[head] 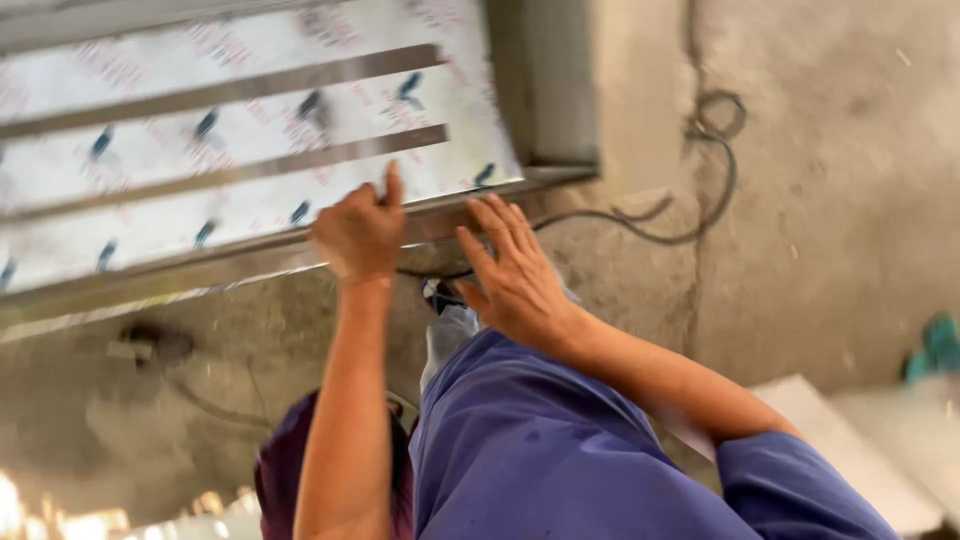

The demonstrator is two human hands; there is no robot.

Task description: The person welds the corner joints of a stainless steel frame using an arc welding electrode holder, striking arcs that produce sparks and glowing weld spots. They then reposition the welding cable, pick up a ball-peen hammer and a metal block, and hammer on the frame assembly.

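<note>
Both hands gripped the near edge of the film-covered shiny steel panel (250,150): left hand (360,235) curled over it, right hand (515,275) spread flat (film w/ print not yet peeled).

My right arm wears a short blue sleeve (800,480), loose, its hem ending above the elbow. Beyond that sleeve my forearm is bare all the way to my right hand (515,275). Just left of the sleeve the same blue cloth (540,450) spreads wide and smooth, with a few soft creases and a small dark fleck. Further left of the sleeve my other forearm is bare up to my left hand (360,235). Well left of the sleeve, behind that forearm, shows dark maroon cloth (283,465), too blurred to tell its kind
</note>
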